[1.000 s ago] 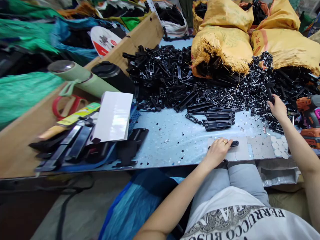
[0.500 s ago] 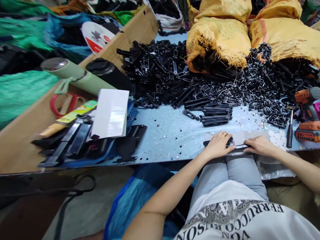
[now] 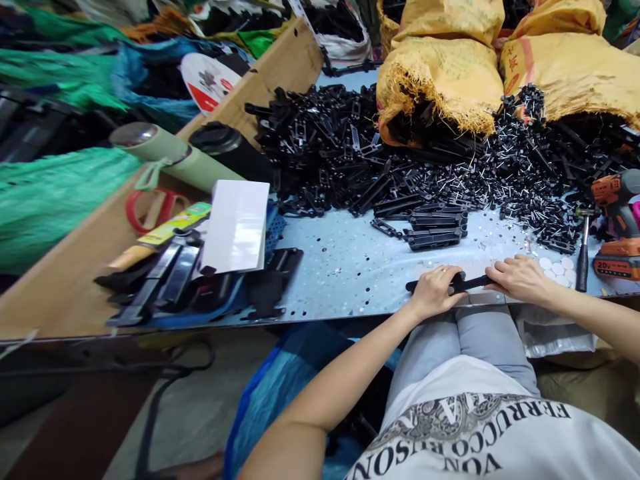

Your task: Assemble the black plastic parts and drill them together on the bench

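Observation:
A long, narrow black plastic part [image 3: 474,283] lies across the front edge of the table between my two hands. My left hand [image 3: 436,289] is closed over its left stretch, and a dark rounded end pokes out beyond that hand. At the other end, the fingers of my right hand [image 3: 519,276] are closed on the same part. A pale flat strip on the table edge shows partly beneath my hands. Just beyond my hands sits a small stack of similar black parts [image 3: 436,230].
White discs [image 3: 556,269], a hammer [image 3: 583,253] and an orange cordless drill [image 3: 617,223] are at right. Black parts and pins heap up [image 3: 330,147] under yellow sacks [image 3: 440,73]. At left are a white box [image 3: 235,227], red-handled scissors [image 3: 150,212] and a green flask [image 3: 175,157].
The black part now spans between my hands, where the pale strip showed before. My right hand has risen slightly and curled its fingers round the part's end. The view has shifted slightly left.

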A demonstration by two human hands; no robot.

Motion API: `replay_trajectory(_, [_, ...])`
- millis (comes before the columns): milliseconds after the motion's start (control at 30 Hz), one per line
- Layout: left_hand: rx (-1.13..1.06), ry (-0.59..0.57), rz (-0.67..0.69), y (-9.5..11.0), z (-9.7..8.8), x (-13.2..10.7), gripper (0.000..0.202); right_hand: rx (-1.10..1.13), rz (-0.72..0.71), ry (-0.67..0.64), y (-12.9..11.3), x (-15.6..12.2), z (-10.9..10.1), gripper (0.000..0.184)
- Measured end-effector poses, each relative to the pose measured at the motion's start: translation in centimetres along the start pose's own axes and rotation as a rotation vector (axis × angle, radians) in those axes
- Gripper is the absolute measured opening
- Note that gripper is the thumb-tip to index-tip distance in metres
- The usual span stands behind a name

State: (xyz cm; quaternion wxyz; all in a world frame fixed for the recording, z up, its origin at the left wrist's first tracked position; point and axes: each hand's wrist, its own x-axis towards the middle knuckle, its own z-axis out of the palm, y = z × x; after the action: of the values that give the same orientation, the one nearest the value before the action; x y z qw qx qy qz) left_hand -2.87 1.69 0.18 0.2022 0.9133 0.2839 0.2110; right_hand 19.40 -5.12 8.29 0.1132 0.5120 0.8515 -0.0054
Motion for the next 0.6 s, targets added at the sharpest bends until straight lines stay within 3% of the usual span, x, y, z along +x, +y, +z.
replay_trajectory(167, [0.026, 0.006, -0.071, 0.0, 0.5, 0.1, 0.04, 0.005, 0.01, 0.037, 0.8, 0.5, 1.4, 0.041])
replay_trajectory(333, [0.074, -0.166, -0.016, 0.8, 0.7, 1.8, 0.053, 0.119, -0.028, 0.158, 1.8, -0.3, 6.4, 0.043])
replay_trajectory(400, [0.088, -0.137, 0.011, 0.9, 0.6, 4.5, 0.05, 0.175, -0.025, 0.232, 2.1, -0.9, 8.2, 0.041])
replay_trajectory(467, [0.118, -0.07, -0.047, 0.7, 0.5, 8.6, 0.036, 0.218, 0.003, 0.288, 2.2, -1.4, 9.4, 0.039])
replay_trajectory(600, [0.195, -0.059, -0.13, -0.2, 1.2, 17.3, 0.034, 0.266, 0.068, 0.314, 1.8, -1.8, 10.0, 0.037])
